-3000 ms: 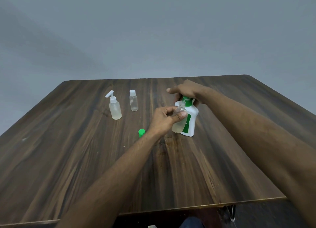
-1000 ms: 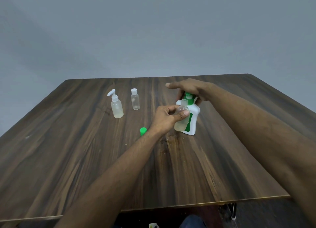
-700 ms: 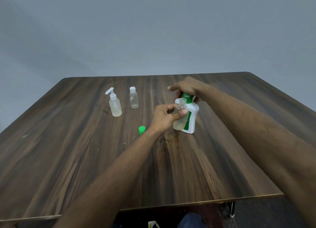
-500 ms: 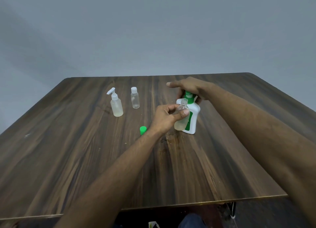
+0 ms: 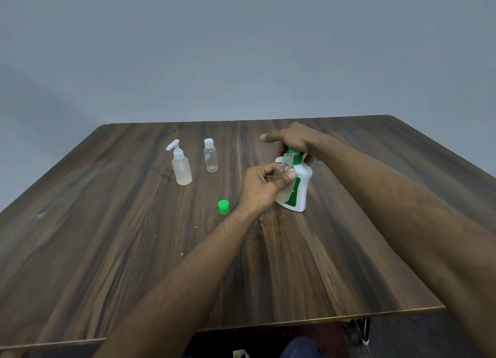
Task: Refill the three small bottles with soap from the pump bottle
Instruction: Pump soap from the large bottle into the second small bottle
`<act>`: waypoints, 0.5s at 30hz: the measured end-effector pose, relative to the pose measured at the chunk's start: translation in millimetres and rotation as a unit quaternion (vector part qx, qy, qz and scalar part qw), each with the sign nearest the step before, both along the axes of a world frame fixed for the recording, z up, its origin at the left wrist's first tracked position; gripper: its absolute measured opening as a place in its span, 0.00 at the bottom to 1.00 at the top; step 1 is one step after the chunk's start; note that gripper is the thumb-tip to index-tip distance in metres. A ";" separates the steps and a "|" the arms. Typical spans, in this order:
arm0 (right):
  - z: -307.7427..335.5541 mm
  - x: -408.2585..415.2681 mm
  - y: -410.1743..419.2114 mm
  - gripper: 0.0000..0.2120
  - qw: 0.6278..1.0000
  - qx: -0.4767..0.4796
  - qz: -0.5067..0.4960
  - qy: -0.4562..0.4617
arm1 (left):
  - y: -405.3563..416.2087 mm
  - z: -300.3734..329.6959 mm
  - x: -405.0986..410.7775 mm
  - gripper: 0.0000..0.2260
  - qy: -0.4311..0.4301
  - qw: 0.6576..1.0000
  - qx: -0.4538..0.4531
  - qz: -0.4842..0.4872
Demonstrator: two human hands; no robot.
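The white pump bottle with a green label and green pump stands right of the table's centre. My right hand lies on top of its pump head, fingers stretched out over it. My left hand pinches a small clear uncapped bottle and holds its open neck up under the pump spout. Pale soap fills the lower part of that bottle. Two other small bottles stand at the back left: one with a white spray top and one with a white flip cap.
A loose green cap lies on the dark wooden table just left of my left wrist. Small crumbs or drops dot the wood near the pump bottle. A grey wall stands behind the table.
My right hand has bobbed down and up on the pump head. My left hand has kept the small bottle under the spout. The other bottles and the cap have stayed put.
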State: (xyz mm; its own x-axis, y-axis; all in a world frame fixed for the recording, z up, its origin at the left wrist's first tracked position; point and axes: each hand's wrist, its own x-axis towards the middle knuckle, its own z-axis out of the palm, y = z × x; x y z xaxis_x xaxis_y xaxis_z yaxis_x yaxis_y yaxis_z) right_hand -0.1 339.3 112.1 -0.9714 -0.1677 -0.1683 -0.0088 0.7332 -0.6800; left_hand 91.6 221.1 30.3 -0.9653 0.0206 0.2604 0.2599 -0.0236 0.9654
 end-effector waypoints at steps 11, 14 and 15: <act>-1.0 -5.6 1.5 0.32 1.000 0.003 0.003 -0.020 | -2.0 -10.6 1.3 0.05 -0.033 0.999 0.006 -0.007; -5.7 -8.3 2.1 0.25 1.000 0.008 0.004 0.000 | -0.1 -8.9 1.5 0.04 -0.033 0.999 0.020 -0.011; -6.4 -9.0 2.3 0.25 1.000 0.006 0.003 0.004 | 0.3 -8.2 1.7 0.04 -0.032 0.999 0.020 -0.013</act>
